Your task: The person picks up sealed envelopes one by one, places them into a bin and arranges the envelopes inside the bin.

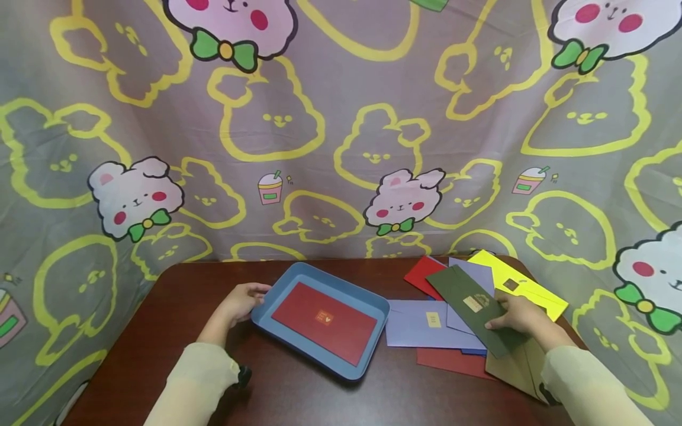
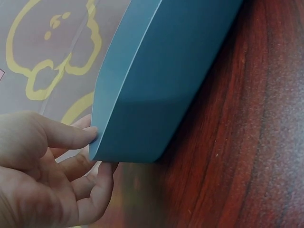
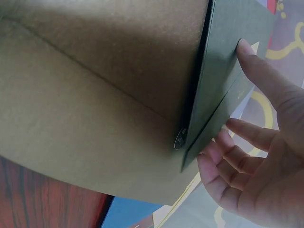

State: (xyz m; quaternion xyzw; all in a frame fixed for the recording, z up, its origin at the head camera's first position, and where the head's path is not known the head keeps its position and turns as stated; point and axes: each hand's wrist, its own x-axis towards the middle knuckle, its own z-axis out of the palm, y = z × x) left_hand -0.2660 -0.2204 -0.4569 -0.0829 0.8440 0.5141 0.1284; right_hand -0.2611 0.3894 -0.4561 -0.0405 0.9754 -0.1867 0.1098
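My left hand (image 1: pixel 240 305) pinches the left corner of a blue tray (image 1: pixel 308 349), thumb at the rim and fingers below, as the left wrist view shows. Inside the tray lies a dark red envelope (image 1: pixel 298 305) with a small gold label. My right hand (image 1: pixel 524 316) holds a dark green envelope (image 1: pixel 450 283) by its long edge, with the thumb on its face and the other fingers on the far side. In the right wrist view the green envelope (image 3: pixel 221 71) stands tilted over a brown envelope (image 3: pixel 95 118).
Under and around the green envelope lie more envelopes: lavender (image 1: pixel 407 325), yellow (image 1: pixel 538 290), bright red (image 1: pixel 423 277) and a reddish one (image 1: pixel 453 361) near the front. The dark wooden table (image 1: pixel 176 319) ends at a patterned curtain (image 1: pixel 330 177).
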